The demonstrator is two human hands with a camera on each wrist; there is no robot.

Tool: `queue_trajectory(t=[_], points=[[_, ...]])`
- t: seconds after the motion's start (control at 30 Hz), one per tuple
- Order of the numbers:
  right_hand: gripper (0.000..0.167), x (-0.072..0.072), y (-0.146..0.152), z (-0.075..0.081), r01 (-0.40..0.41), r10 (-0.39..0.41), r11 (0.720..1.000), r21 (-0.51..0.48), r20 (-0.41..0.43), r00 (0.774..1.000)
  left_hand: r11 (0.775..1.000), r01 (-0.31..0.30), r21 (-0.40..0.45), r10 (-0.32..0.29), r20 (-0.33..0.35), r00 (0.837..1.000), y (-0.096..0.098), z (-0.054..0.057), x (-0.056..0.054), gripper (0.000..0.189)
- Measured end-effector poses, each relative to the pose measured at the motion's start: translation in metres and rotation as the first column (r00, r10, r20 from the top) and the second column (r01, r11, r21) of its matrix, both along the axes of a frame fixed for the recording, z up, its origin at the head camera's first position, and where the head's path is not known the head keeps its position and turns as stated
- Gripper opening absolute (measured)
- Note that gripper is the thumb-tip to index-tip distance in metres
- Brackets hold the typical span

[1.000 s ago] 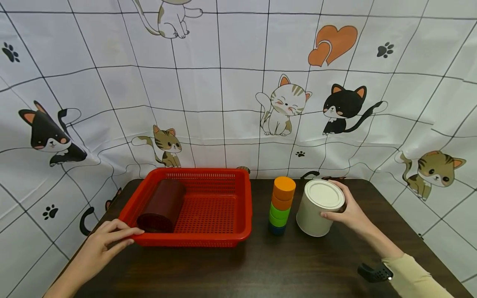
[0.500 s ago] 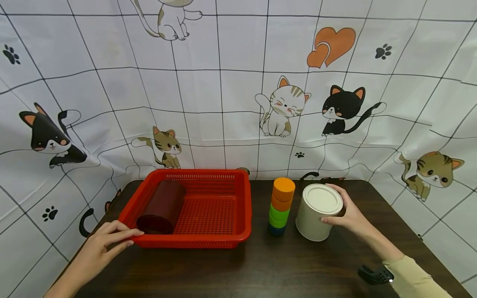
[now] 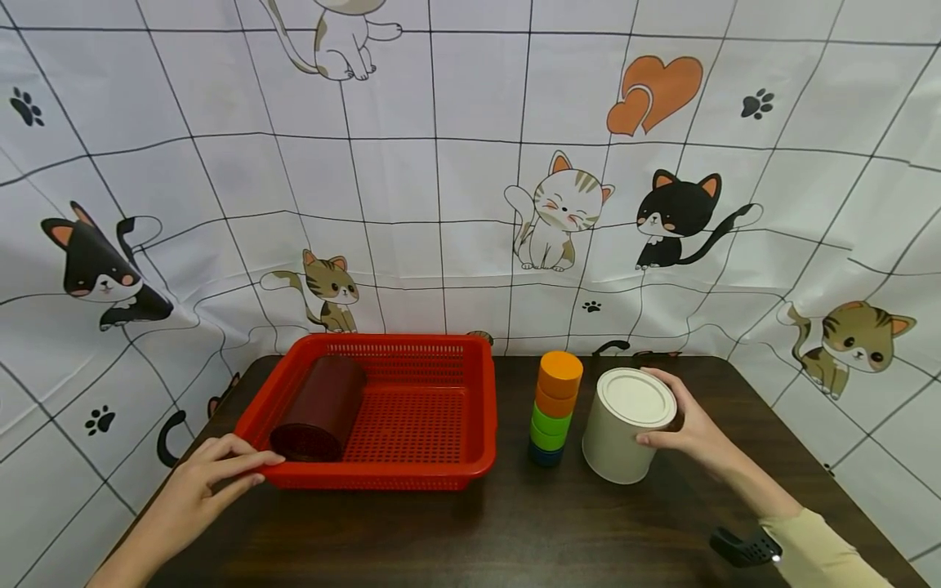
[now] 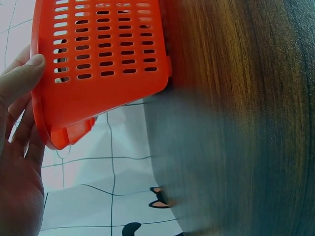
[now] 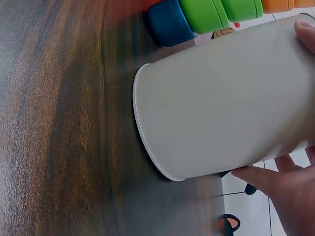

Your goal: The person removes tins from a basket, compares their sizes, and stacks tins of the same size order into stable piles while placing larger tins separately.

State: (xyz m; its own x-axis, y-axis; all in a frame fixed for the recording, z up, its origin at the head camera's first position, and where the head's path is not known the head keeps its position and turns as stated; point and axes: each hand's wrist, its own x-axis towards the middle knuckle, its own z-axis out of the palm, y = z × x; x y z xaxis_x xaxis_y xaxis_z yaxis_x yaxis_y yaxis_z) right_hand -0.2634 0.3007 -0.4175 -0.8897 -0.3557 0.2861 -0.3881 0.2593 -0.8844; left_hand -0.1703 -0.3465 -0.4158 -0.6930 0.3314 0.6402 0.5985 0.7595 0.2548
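Note:
My right hand [image 3: 694, 425] holds a cream-white lidded can [image 3: 621, 445] from its right side, the thumb at the front and the fingers round behind. In the right wrist view the base rim of the can [image 5: 206, 103] is at the tabletop; whether it bears fully on it I cannot tell. My left hand [image 3: 209, 486] pinches the front left corner of a red plastic basket [image 3: 382, 475]. Seen from the left wrist, the thumb presses the rim of the basket [image 4: 110, 73] from outside. Inside the basket, at its left, a dark maroon cylinder [image 3: 321, 408] lies on its side.
Between basket and can stands a stack of cups [image 3: 551, 420], orange above green above dark blue, close to the can's left side. Everything rests on a dark wooden table [image 3: 470, 539]. A white cat-print sheet [image 3: 470, 180] hangs behind. A black band [image 3: 742, 547] is by the right wrist.
The right hand has drawn the can a little toward me, down in the head view. The left hand keeps its hold and the basket stays put.

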Motion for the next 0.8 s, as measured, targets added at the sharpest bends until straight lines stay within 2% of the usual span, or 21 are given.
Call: queue_trajectory(t=[0.3,0.6,0.8], points=[[0.092,0.002,0.004,0.000,-0.020,0.020,0.999,0.027,0.005,1.000,1.000,-0.008,0.002,0.008,-0.001,1.000,0.001,0.000,0.000,0.055],[0.089,0.002,0.008,0.008,-0.005,0.010,0.992,0.123,-0.044,0.999,1.000,0.000,0.000,0.000,-0.016,1.000,-0.001,-0.001,0.001,0.056],[0.088,0.001,0.012,0.015,-0.037,0.043,0.987,0.154,-0.039,0.998,1.000,0.013,0.006,-0.013,-0.027,1.000,0.001,0.001,0.001,0.057]])
